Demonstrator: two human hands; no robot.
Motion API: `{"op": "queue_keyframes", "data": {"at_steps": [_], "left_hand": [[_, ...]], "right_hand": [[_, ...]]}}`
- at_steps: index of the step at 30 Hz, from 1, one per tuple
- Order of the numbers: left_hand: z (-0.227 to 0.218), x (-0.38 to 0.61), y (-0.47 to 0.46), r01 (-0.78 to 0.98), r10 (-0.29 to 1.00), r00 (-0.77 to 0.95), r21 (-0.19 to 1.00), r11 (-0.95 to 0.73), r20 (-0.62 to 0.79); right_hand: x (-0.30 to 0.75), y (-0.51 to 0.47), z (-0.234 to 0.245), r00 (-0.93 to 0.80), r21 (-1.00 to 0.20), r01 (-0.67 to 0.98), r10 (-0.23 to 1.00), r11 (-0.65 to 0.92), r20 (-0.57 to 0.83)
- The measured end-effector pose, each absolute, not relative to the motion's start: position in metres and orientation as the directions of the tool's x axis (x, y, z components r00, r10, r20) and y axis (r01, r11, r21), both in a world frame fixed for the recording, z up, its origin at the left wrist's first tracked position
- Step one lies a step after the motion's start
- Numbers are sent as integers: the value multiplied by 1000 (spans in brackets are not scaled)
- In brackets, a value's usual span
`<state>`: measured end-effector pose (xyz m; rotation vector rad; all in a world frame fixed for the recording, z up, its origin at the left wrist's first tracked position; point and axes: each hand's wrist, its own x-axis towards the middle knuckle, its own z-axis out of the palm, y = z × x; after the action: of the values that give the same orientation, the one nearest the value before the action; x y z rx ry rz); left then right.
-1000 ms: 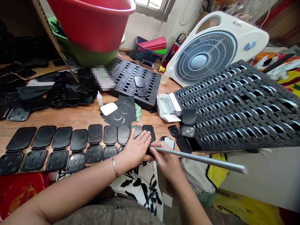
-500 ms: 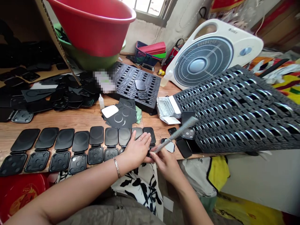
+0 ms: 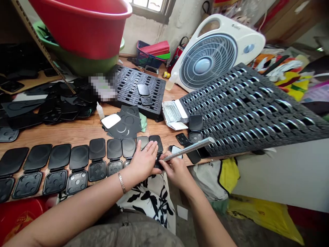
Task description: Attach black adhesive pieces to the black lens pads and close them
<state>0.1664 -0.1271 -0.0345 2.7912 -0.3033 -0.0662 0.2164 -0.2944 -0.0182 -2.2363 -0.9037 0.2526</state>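
Observation:
A row of opened black hinged square cases lies along the front of the wooden table, lids away from me and round-recessed halves toward me. My left hand rests on the right end of this row with its fingers stretched out, partly covering the cases there. Close beside it, my right hand pinches a long silvery ridged rod by its near end, low over the last case. The rod slants up to the right. My fingers hide what its near tip touches.
A black slotted foam block leans at the right, before a white box fan. Nearby stand an opened small box of silvery rods, a small dropper bottle, black sheets, another foam block and a red basin.
The rod in my right hand has tipped lower and lies flatter. My left hand stays on the same end of the row. The whole view has shifted a little.

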Motion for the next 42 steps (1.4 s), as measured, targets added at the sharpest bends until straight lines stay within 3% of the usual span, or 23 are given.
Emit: {"op": "queue_keyframes", "data": {"at_steps": [8,15,21,26,33,42], "left_hand": [[-31,167,-126,-211,-231,973,313,-926,-28],[-34,167,-127,-216,-228,974,290,-932,-9],[-31,167,-126,-223,-242,970,294,-929,-28],[-34,167,-127,-233,-245,970,282,-931,-8],[-34,166,-127,-257,-268,963,261,-930,-8],[-28,169,-129,-236,-264,962,290,-927,-62]], "right_hand": [[219,-294,-14,723,-678,545,686,-493,81],[199,-293,-27,785,-637,569,574,-520,232],[213,-292,-15,754,-651,542,650,-532,95],[213,-293,-11,704,-731,484,710,-481,-1],[204,-310,-25,809,-748,453,576,-485,117],[211,-302,-18,799,-689,469,597,-553,65]]}}
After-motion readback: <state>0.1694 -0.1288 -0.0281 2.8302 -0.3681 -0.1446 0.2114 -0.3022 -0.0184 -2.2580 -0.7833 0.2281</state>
